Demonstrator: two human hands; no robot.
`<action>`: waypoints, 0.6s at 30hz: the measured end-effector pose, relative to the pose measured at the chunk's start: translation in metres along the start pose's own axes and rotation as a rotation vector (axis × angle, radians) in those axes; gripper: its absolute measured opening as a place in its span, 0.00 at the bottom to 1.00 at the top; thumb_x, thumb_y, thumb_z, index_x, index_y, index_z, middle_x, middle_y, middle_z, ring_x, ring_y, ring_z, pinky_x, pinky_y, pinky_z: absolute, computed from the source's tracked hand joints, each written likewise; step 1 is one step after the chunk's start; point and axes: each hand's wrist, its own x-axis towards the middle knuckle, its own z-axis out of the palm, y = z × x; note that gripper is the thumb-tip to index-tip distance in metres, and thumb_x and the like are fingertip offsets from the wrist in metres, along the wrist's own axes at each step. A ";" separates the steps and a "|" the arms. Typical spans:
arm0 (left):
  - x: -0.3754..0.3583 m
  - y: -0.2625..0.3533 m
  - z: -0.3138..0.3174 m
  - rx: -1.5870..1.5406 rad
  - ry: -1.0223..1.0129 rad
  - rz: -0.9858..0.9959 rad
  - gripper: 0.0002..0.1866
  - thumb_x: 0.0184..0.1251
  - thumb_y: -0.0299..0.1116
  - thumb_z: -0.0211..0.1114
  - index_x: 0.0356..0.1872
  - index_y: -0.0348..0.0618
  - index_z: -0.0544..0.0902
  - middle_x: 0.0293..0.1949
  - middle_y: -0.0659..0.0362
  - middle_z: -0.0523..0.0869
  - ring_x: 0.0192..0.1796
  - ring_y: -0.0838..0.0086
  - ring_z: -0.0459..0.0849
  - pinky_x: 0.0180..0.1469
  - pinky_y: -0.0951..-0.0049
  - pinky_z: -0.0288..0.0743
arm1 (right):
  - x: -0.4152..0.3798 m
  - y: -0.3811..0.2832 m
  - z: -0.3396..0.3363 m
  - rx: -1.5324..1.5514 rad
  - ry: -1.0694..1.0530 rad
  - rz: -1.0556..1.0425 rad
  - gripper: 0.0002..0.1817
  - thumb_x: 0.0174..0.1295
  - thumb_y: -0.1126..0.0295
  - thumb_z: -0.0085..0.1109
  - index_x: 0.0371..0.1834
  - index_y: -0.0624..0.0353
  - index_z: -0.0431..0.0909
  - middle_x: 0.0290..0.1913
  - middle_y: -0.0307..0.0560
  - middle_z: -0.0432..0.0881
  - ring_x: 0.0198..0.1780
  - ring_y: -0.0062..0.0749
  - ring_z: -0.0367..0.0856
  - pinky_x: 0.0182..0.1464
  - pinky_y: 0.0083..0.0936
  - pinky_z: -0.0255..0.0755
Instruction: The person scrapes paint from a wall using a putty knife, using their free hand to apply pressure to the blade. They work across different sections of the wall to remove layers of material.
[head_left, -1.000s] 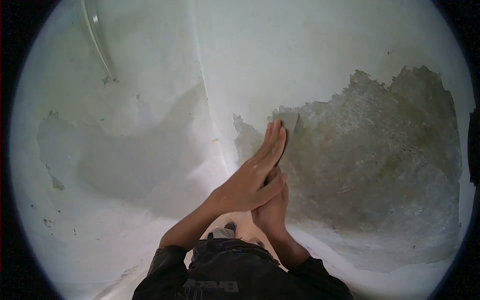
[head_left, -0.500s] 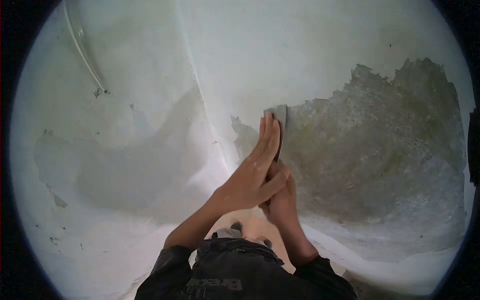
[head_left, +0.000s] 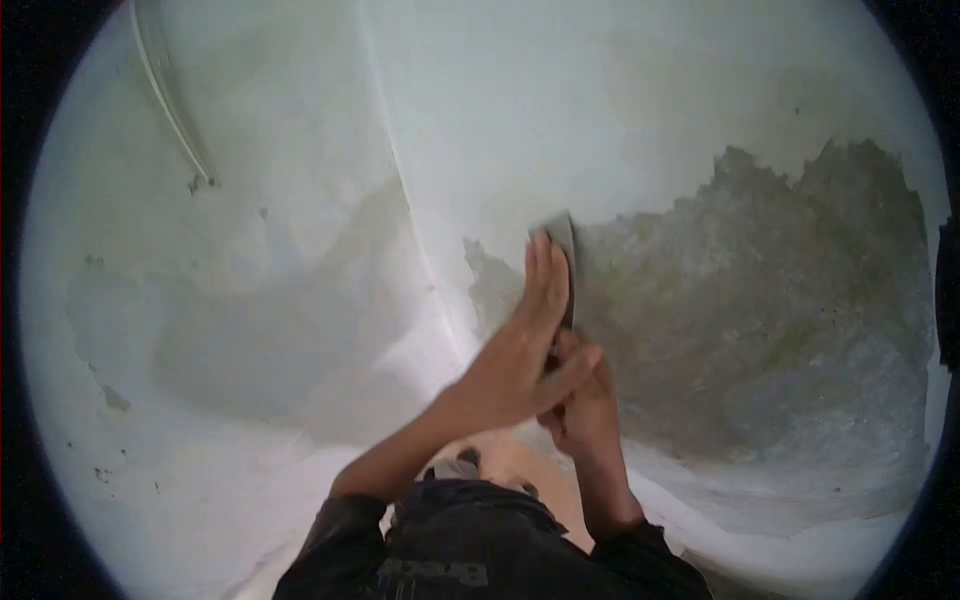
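Note:
A putty knife [head_left: 564,234] rests with its metal blade against the wall, at the left upper border of a rough grey patch [head_left: 760,310] where the white coating is gone. My right hand [head_left: 590,405] is closed around its handle, which is mostly hidden by fingers. Over the blade lies my left hand [head_left: 515,345], its fingers stretched flat and pressing on the metal. The left thumb reaches across the right hand.
To the left, a wall corner [head_left: 405,195] runs down between two white wall faces. A thin cable or pipe [head_left: 165,100] hangs at upper left. The left wall has a smoother grey patch [head_left: 260,340]. Below my body, the floor [head_left: 510,450] and feet show.
Both hands and the putty knife have moved slightly right and down in view, and the blade is tilted a little differently. The rough patch also sits slightly lower as the view shifts.

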 end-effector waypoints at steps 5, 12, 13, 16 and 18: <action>0.000 0.005 -0.002 0.049 0.036 0.054 0.49 0.70 0.42 0.60 0.77 0.31 0.36 0.76 0.29 0.34 0.78 0.38 0.32 0.74 0.48 0.52 | -0.003 0.019 -0.001 0.149 -0.060 -0.060 0.18 0.77 0.58 0.42 0.54 0.62 0.73 0.35 0.39 0.76 0.28 0.20 0.74 0.28 0.18 0.68; 0.001 0.017 0.001 0.033 -0.008 0.083 0.48 0.69 0.42 0.59 0.79 0.41 0.38 0.79 0.42 0.33 0.80 0.46 0.32 0.77 0.47 0.41 | -0.016 0.028 -0.007 -0.296 -0.056 -0.273 0.24 0.78 0.59 0.36 0.69 0.64 0.64 0.53 0.45 0.75 0.51 0.25 0.75 0.52 0.23 0.69; 0.003 0.016 0.000 0.061 -0.058 0.110 0.48 0.68 0.42 0.60 0.79 0.41 0.38 0.79 0.42 0.33 0.80 0.45 0.32 0.77 0.47 0.41 | -0.018 0.023 0.000 0.058 -0.024 -0.182 0.24 0.78 0.60 0.37 0.68 0.65 0.64 0.52 0.44 0.75 0.51 0.25 0.75 0.52 0.23 0.69; 0.011 0.023 -0.004 0.077 0.009 0.117 0.47 0.66 0.38 0.63 0.77 0.31 0.43 0.78 0.35 0.38 0.79 0.40 0.35 0.76 0.48 0.45 | -0.014 0.012 -0.005 0.173 -0.052 -0.053 0.24 0.78 0.59 0.37 0.68 0.64 0.64 0.48 0.41 0.77 0.42 0.20 0.76 0.40 0.19 0.70; 0.009 0.028 -0.006 0.053 -0.001 0.100 0.47 0.66 0.38 0.63 0.77 0.31 0.43 0.78 0.35 0.38 0.79 0.40 0.35 0.76 0.48 0.45 | -0.016 0.015 0.001 0.188 -0.038 -0.102 0.25 0.78 0.58 0.37 0.68 0.64 0.64 0.45 0.39 0.78 0.35 0.16 0.75 0.32 0.16 0.67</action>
